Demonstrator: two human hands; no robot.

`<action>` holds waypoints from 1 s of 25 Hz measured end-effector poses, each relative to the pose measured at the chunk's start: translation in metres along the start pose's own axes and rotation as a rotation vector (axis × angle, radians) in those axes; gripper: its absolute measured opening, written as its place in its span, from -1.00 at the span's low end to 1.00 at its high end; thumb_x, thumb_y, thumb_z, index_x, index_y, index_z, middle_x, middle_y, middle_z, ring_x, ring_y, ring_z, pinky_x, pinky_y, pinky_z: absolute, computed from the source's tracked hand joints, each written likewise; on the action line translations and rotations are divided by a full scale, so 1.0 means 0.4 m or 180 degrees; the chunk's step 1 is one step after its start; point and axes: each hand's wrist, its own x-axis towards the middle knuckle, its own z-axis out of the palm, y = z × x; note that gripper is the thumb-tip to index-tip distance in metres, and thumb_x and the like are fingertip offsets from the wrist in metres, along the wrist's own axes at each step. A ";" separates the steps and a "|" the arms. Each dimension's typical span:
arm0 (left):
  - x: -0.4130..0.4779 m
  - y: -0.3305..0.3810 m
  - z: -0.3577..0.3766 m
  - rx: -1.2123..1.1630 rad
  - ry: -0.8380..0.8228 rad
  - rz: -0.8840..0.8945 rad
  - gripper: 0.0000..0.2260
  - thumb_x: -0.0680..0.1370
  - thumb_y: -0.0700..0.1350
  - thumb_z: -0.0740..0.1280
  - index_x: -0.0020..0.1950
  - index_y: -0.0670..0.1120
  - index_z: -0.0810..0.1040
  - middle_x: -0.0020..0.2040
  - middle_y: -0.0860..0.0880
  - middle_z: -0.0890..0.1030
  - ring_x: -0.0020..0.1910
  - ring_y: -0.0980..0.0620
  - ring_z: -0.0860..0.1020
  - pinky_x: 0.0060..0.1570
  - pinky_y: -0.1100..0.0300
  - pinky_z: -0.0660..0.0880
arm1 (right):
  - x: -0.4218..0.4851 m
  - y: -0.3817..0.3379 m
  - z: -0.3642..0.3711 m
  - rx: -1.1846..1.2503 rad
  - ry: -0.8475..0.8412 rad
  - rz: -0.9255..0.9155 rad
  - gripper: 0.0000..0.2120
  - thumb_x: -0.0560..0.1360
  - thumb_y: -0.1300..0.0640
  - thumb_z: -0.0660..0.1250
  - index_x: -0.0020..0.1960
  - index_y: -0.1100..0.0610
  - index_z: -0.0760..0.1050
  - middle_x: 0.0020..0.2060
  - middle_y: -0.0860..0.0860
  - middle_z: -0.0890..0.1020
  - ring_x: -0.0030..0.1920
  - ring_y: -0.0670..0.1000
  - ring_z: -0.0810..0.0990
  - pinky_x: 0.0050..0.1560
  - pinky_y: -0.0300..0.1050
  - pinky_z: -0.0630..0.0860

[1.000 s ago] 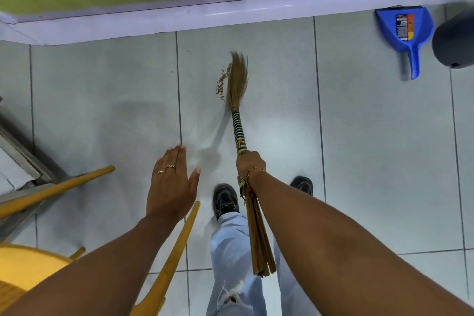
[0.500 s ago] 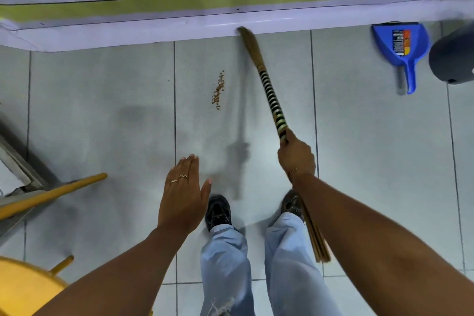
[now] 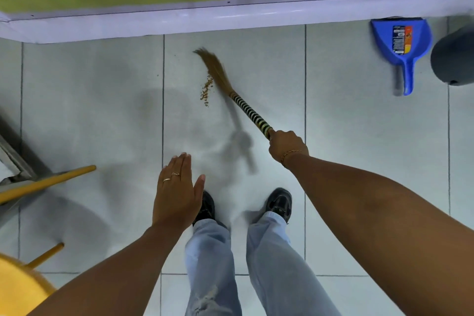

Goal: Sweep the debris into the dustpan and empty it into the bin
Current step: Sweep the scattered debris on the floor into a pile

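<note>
**Broom set beside the debris on a tiled floor**

The right hand (image 3: 287,145) is closed around the striped handle of a grass broom (image 3: 232,92), which slants up and to the left. Its bristle head rests on the floor (image 3: 102,110), just beside and to the right of a small line of brown debris (image 3: 206,91). The left hand (image 3: 177,194) hovers flat, fingers extended and together, holding nothing. A blue dustpan (image 3: 401,41) lies well apart at upper right, by the wall base, with the dark bin (image 3: 454,56) just beside it. Yellow chair legs (image 3: 48,182) show at left.
</note>
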 end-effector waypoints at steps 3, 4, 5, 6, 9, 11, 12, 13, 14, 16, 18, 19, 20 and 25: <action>0.007 0.086 0.011 -0.0118 0.0048 -0.0027 -0.39 0.52 0.10 -0.03 0.38 -0.32 0.32 0.35 -0.29 0.43 0.38 -0.24 0.36 0.37 -0.10 0.28 | -0.023 0.064 -0.019 -0.0326 -0.0123 -0.0287 -0.65 0.59 0.16 0.07 0.36 0.13 0.36 0.13 0.17 0.55 0.09 0.20 0.57 -0.04 -0.05 0.48; 0.012 0.118 0.014 -0.0179 0.0072 -0.0030 -0.39 0.52 0.10 -0.03 0.38 -0.32 0.31 0.36 -0.30 0.43 0.38 -0.24 0.35 0.37 -0.10 0.28 | -0.031 0.092 -0.024 -0.0431 -0.0171 -0.0397 -0.63 0.59 0.17 0.06 0.38 0.09 0.33 0.12 0.17 0.55 0.04 0.19 0.57 -0.08 -0.06 0.46; 0.019 0.148 0.019 -0.0248 0.0083 -0.0019 -0.39 0.52 0.10 -0.03 0.38 -0.32 0.31 0.36 -0.30 0.42 0.39 -0.24 0.35 0.38 -0.10 0.28 | -0.039 0.123 -0.028 -0.0501 -0.0197 -0.0496 -0.61 0.58 0.17 0.06 0.40 0.05 0.31 0.09 0.17 0.56 -0.03 0.19 0.56 -0.12 -0.06 0.44; 0.030 0.177 0.027 -0.0306 0.0086 0.0007 -0.39 0.52 0.10 -0.02 0.39 -0.31 0.30 0.37 -0.29 0.41 0.40 -0.23 0.34 0.38 -0.09 0.26 | -0.045 0.157 -0.032 -0.0527 -0.0186 -0.0574 -0.59 0.58 0.17 0.06 0.41 0.00 0.28 0.06 0.17 0.56 -0.09 0.18 0.54 -0.16 -0.07 0.42; 0.071 0.238 0.055 -0.0438 0.0097 -0.0024 -0.39 0.53 0.11 -0.03 0.42 -0.29 0.25 0.41 -0.27 0.37 0.43 -0.21 0.29 0.41 -0.05 0.19 | -0.047 0.243 -0.065 -0.0561 0.0188 -0.0807 -0.57 0.61 0.06 0.05 0.48 -0.11 0.20 0.03 0.21 0.57 -0.08 0.24 0.58 -0.14 0.00 0.48; 0.093 0.251 0.079 -0.0440 0.0058 -0.0086 -0.37 0.52 0.12 -0.06 0.42 -0.29 0.25 0.41 -0.27 0.37 0.43 -0.20 0.30 0.41 -0.03 0.19 | -0.001 0.259 -0.113 -0.0579 0.0518 -0.0944 -0.57 0.62 0.00 0.05 0.48 -0.13 0.19 0.03 0.23 0.58 -0.06 0.28 0.60 -0.10 0.04 0.52; 0.101 0.253 0.086 -0.0413 0.0023 -0.0115 -0.38 0.52 0.11 -0.06 0.42 -0.29 0.25 0.40 -0.27 0.38 0.42 -0.20 0.30 0.41 -0.03 0.19 | 0.038 0.247 -0.145 -0.0613 0.0645 -0.0976 -0.58 0.62 -0.01 0.05 0.48 -0.12 0.20 0.03 0.24 0.57 -0.06 0.29 0.59 -0.10 0.05 0.52; 0.109 0.252 0.089 -0.0401 -0.0026 -0.0170 -0.38 0.53 0.11 -0.06 0.42 -0.29 0.26 0.40 -0.27 0.39 0.42 -0.19 0.31 0.40 -0.02 0.20 | 0.084 0.221 -0.180 -0.0677 0.0701 -0.0996 -0.58 0.62 0.00 0.04 0.47 -0.11 0.22 0.03 0.25 0.56 -0.06 0.30 0.59 -0.11 0.04 0.51; 0.117 0.249 0.089 -0.0397 -0.0070 -0.0234 -0.38 0.53 0.12 -0.06 0.41 -0.29 0.26 0.39 -0.26 0.40 0.41 -0.19 0.32 0.39 -0.03 0.22 | 0.135 0.184 -0.213 -0.0745 0.0713 -0.1012 -0.59 0.62 0.01 0.04 0.46 -0.10 0.23 0.03 0.25 0.55 -0.05 0.30 0.59 -0.12 0.03 0.49; 0.130 0.235 0.079 -0.0377 -0.0139 -0.0314 -0.36 0.56 0.17 -0.09 0.40 -0.29 0.30 0.36 -0.27 0.43 0.38 -0.19 0.37 0.36 -0.04 0.28 | 0.231 0.095 -0.267 -0.0940 0.0622 -0.0983 -0.61 0.60 0.08 0.06 0.42 -0.03 0.27 0.06 0.25 0.54 0.00 0.29 0.57 -0.10 0.02 0.47; 0.160 0.223 0.053 -0.0351 -0.0166 -0.0393 -0.32 0.57 0.20 -0.17 0.37 -0.30 0.33 0.33 -0.27 0.47 0.35 -0.21 0.41 0.31 -0.09 0.34 | 0.303 0.006 -0.312 -0.1136 0.0460 -0.1062 -0.61 0.58 0.14 0.08 0.40 0.05 0.32 0.12 0.23 0.54 0.09 0.28 0.56 -0.02 0.03 0.49; 0.179 0.218 0.036 -0.0363 -0.0179 -0.0448 -0.32 0.57 0.20 -0.15 0.36 -0.30 0.34 0.32 -0.28 0.48 0.34 -0.22 0.41 0.31 -0.11 0.35 | 0.320 -0.027 -0.328 -0.1233 0.0380 -0.1152 -0.60 0.58 0.16 0.09 0.40 0.06 0.33 0.14 0.23 0.53 0.11 0.27 0.55 0.01 0.02 0.49; 0.195 0.217 0.018 -0.0369 -0.0185 -0.0498 -0.34 0.56 0.19 -0.11 0.36 -0.31 0.34 0.32 -0.28 0.48 0.34 -0.23 0.41 0.31 -0.11 0.35 | 0.324 -0.049 -0.338 -0.1329 0.0277 -0.1236 -0.59 0.57 0.16 0.09 0.41 0.06 0.33 0.16 0.22 0.53 0.13 0.26 0.55 0.04 0.02 0.49; 0.278 0.272 -0.076 -0.0360 -0.0029 -0.0515 -0.37 0.51 0.13 -0.07 0.41 -0.28 0.28 0.39 -0.26 0.40 0.41 -0.20 0.33 0.39 -0.07 0.26 | 0.289 0.013 -0.381 -0.1672 -0.0016 -0.1394 -0.58 0.59 0.18 0.05 0.44 0.00 0.29 0.18 0.17 0.53 0.15 0.22 0.55 0.08 0.02 0.47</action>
